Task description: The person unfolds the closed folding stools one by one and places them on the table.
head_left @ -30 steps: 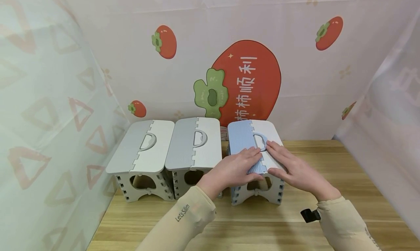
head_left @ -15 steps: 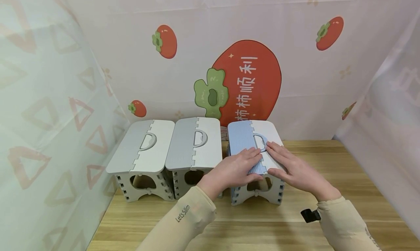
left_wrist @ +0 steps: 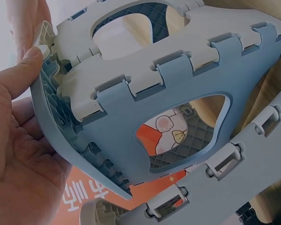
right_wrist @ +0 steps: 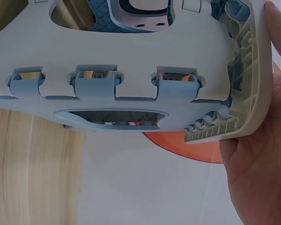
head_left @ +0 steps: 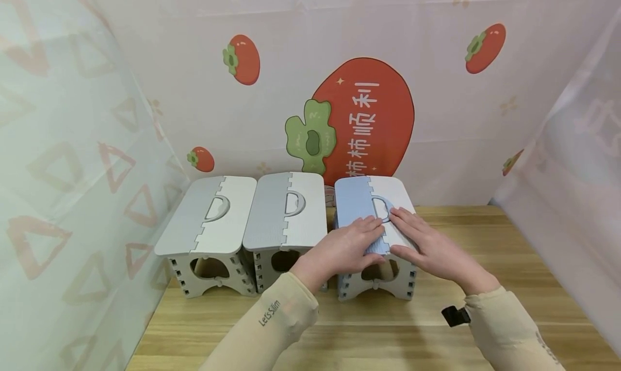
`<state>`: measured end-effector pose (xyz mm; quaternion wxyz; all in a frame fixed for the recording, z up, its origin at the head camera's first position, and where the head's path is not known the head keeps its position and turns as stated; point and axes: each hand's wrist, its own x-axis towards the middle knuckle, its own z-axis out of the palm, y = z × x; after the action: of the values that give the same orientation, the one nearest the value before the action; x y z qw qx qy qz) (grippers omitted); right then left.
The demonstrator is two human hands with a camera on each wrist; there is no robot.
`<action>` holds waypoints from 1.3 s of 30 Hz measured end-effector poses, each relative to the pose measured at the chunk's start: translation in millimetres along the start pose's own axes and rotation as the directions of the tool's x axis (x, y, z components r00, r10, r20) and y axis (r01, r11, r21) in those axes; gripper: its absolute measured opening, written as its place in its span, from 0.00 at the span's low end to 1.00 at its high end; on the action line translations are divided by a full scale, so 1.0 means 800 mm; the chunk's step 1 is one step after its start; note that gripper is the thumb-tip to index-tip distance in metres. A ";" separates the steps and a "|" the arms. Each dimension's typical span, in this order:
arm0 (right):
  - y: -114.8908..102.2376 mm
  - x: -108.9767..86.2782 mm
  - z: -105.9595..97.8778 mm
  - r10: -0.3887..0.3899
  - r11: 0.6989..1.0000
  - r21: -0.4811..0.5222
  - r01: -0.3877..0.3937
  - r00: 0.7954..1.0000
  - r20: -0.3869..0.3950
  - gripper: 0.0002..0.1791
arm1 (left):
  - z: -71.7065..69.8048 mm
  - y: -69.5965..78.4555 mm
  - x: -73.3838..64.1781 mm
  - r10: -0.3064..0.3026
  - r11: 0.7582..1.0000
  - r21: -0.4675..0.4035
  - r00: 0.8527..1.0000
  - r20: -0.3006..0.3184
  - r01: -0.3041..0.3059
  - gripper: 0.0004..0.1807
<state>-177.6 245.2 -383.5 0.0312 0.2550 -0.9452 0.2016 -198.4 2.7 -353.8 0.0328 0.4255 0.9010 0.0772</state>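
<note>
A blue-and-white folding stool (head_left: 353,198) stands unfolded on the table at the right of the row. Across its near top lies my left hand (head_left: 341,248), palm down with straight fingers. My right hand (head_left: 433,252) rests flat on the white half, its fingertips by the handle slot. In the left wrist view, the stool's hinged blue side (left_wrist: 126,124) shows below the top, and my left palm (left_wrist: 25,154) is against the upper surface. From the right wrist view, the white underside rim (right_wrist: 253,89) is visible with my right hand (right_wrist: 260,159) over the top.
Two grey-and-white folding stools, one at the far left (head_left: 184,214) and one in the middle (head_left: 267,212), stand side by side, unfolded. A narrow gap separates the middle one from the blue stool. Behind the wooden table (head_left: 368,338) hangs a persimmon-printed cloth (head_left: 436,117).
Both hands stay on the blue-and-white stool's top. The whole head view has shifted very slightly; the stools hold their places.
</note>
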 end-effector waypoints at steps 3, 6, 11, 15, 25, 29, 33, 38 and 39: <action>0.000 0.004 0.001 0.004 1.000 0.008 -0.004 1.000 0.006 0.40 | 0.000 -0.002 0.000 -0.004 1.000 0.006 1.000 -0.002 0.005 0.36; -0.001 0.008 0.002 0.007 1.000 0.021 -0.008 1.000 0.014 0.41 | -0.001 -0.005 0.000 -0.013 1.000 0.015 1.000 -0.001 0.013 0.36; -0.004 0.014 0.003 0.017 0.999 0.032 -0.018 1.000 0.023 0.41 | -0.002 -0.009 0.000 -0.031 0.999 0.008 1.000 0.007 0.031 0.35; -0.006 0.018 0.003 0.020 0.999 0.033 -0.021 0.999 0.027 0.42 | -0.002 -0.012 -0.001 -0.041 0.999 0.003 0.999 0.009 0.041 0.35; -0.010 0.027 0.007 0.007 0.999 0.031 -0.007 1.000 0.021 0.42 | -0.004 -0.018 -0.006 -0.061 0.998 0.002 0.998 -0.002 0.061 0.35; -0.012 0.029 0.007 -0.002 1.000 0.025 0.001 1.000 0.018 0.41 | -0.004 -0.019 -0.007 -0.066 0.998 0.002 0.998 -0.005 0.066 0.35; -0.012 0.031 0.009 -0.007 0.999 0.031 0.006 1.000 0.021 0.41 | -0.003 -0.022 -0.009 -0.066 0.998 0.002 0.998 -0.012 0.066 0.36; -0.009 0.033 0.013 -0.013 0.999 0.033 0.012 1.000 0.014 0.40 | -0.002 -0.022 -0.011 -0.072 0.997 0.002 0.997 -0.019 0.072 0.36; -0.009 0.034 0.014 -0.012 0.999 0.034 0.011 1.000 0.015 0.41 | -0.002 -0.021 -0.011 -0.074 0.997 0.004 0.997 -0.022 0.074 0.36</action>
<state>-197.2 222.8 -386.8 0.0207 0.2625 -0.9403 0.2156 -206.2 -14.9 -355.0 0.0248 0.3913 0.9166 0.0783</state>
